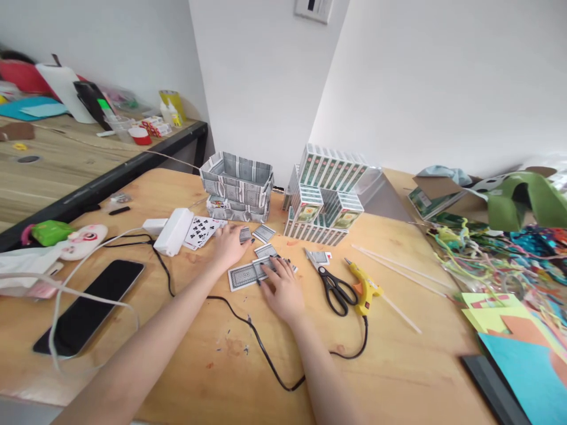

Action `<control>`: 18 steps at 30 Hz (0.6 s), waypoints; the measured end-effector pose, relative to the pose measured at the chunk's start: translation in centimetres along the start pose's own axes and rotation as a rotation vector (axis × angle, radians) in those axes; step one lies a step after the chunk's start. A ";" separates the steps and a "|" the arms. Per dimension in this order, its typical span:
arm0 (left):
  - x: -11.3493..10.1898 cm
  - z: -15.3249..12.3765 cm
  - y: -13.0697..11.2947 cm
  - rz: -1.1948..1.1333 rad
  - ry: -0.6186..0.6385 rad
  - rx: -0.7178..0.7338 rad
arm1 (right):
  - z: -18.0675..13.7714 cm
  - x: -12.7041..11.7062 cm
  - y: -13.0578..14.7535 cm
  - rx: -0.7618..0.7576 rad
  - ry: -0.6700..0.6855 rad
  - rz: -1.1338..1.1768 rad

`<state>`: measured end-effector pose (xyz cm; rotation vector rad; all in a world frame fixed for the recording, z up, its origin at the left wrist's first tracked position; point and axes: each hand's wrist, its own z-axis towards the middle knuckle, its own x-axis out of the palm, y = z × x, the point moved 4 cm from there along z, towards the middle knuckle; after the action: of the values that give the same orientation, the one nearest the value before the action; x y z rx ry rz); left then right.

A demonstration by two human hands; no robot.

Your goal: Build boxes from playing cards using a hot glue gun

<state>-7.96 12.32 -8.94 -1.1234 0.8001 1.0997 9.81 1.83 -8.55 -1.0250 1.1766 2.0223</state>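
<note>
My left hand [230, 243] lies flat on the wooden table [398, 366], fingers stretched over a small folded playing card [245, 234]. My right hand [283, 289] rests palm down with its fingers spread on a face-down playing card [243, 276] and small folded cards [266, 251]. More face-up cards [201, 230] lie to the left of my left hand. Behind them stand stacked boxes made of cards [237, 186] and a pile of card packs [325, 198].
Black-handled scissors [334, 286] and a yellow glue gun [364, 287] with its black cord lie right of my hands. A phone [91, 306] and white charger [173, 231] are at left. Coloured paper [518, 330] and scraps fill the right edge. Glue sticks [394, 268] lie nearby.
</note>
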 end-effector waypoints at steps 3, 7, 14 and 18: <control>-0.3 -0.4 0.7 0.058 0.052 -0.097 | 0.0 0.1 -0.4 0.070 -0.039 -0.004; -0.9 -1.8 0.4 -0.007 -0.012 -0.105 | -0.1 -0.1 -1.0 0.144 -0.130 0.053; -1.5 -3.0 -0.1 -0.140 -0.123 -0.128 | -0.5 -2.9 -4.3 0.278 -0.441 0.002; -1.3 -2.0 0.2 -0.303 -0.076 -0.078 | 0.0 -6.4 -8.3 0.569 -0.375 -0.169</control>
<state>-8.53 10.06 -8.32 -1.2154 0.5109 0.9187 19.68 4.84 -6.91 -0.4245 1.2932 1.5217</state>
